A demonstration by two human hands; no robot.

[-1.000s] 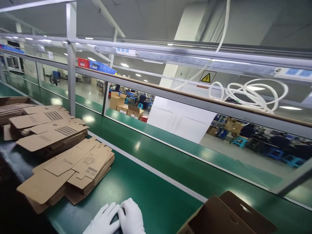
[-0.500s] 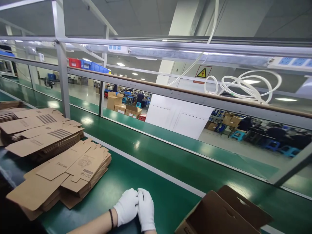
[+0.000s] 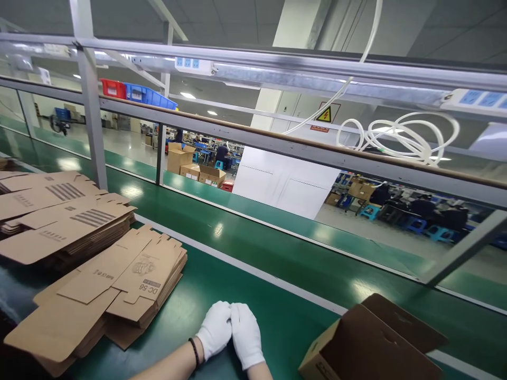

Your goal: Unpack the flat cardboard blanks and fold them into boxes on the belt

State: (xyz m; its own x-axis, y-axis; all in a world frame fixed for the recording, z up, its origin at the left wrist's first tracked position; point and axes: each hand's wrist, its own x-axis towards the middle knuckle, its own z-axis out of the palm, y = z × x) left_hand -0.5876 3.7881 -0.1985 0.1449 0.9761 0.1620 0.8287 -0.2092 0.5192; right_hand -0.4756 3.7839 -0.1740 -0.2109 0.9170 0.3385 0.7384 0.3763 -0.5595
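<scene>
My left hand [image 3: 215, 329], in a white glove with a dark beaded bracelet at the wrist, rests on the green work surface [image 3: 174, 316]. Against it leans my right hand [image 3: 246, 333], also gloved in white. The fingers of both are closed and meet at the tips, and no object shows in them; the palms are hidden. Left of the hands lies a stack of flat brown cartons [image 3: 146, 269] printed "DC 56". An open brown box [image 3: 376, 338] stands to their right, partly cut off by the frame's lower edge.
More flattened cartons [image 3: 79, 216] are piled at the far left. A pale strip [image 3: 253, 272] divides the work surface from the green conveyor belt [image 3: 277, 253] behind. Metal posts [image 3: 92, 116] and rails cross above, with coiled white tubing [image 3: 400, 140] on one. People sit farther back.
The view has tilted and shifted slightly, so the hands and open box appear farther right. My hands stay together, fingers closed, on the work surface.
</scene>
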